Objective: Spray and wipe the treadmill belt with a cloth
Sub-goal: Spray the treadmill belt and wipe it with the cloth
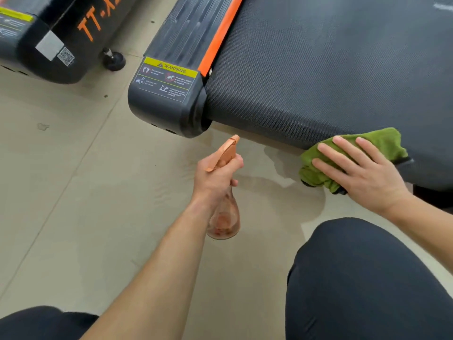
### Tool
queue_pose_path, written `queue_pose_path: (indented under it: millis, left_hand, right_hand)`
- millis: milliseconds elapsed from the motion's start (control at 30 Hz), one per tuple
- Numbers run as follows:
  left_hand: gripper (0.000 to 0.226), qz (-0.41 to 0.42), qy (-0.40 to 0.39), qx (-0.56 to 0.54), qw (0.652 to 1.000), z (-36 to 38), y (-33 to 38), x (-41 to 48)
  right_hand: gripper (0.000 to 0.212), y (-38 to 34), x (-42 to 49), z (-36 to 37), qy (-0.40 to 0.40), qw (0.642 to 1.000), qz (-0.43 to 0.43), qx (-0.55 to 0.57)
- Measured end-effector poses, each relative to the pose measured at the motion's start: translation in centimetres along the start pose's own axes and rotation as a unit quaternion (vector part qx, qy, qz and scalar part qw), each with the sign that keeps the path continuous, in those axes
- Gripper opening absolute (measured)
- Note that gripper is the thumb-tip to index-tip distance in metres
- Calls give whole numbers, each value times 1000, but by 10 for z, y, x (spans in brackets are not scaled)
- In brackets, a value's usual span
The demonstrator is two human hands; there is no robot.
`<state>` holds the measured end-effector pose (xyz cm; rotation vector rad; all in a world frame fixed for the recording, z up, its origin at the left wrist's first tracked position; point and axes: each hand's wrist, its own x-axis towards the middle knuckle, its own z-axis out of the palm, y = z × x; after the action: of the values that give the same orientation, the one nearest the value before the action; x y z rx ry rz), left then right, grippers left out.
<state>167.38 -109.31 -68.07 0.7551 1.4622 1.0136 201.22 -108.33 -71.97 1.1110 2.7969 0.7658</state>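
Note:
The dark textured treadmill belt [318, 69] fills the upper right, curving down over its rear end. My right hand [360, 173] lies flat with straight fingers on a folded green cloth [382, 143], pressing it against the belt's rear edge. My left hand [215, 177] grips an orange-topped clear spray bottle [224, 217] held above the floor, its nozzle pointing toward the belt's rear edge.
The treadmill's left side rail [186, 33] carries an orange strip and a yellow warning label [166, 79]. A second black treadmill [56, 35] stands at upper left with a round foot [113, 60]. Beige tiled floor [73, 180] looks wet near the belt's end. My knees sit at the bottom.

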Motion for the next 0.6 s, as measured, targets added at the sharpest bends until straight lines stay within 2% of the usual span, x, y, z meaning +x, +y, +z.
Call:
queue_pose_path:
  millis: [200,400,600]
  left_hand:
    - [25,6,-34,76,996,17,-7,10]
    - [8,4,-12,106,994,26,-13,10]
    - [38,-10,-15,135,991,16,-23,9]
  right_hand:
    - [40,-18,7,-10,41,997,43,46]
    - [37,-29,-3,-10,60,994,76,54]
    - [36,-31,8,-9,61,992,92,60]
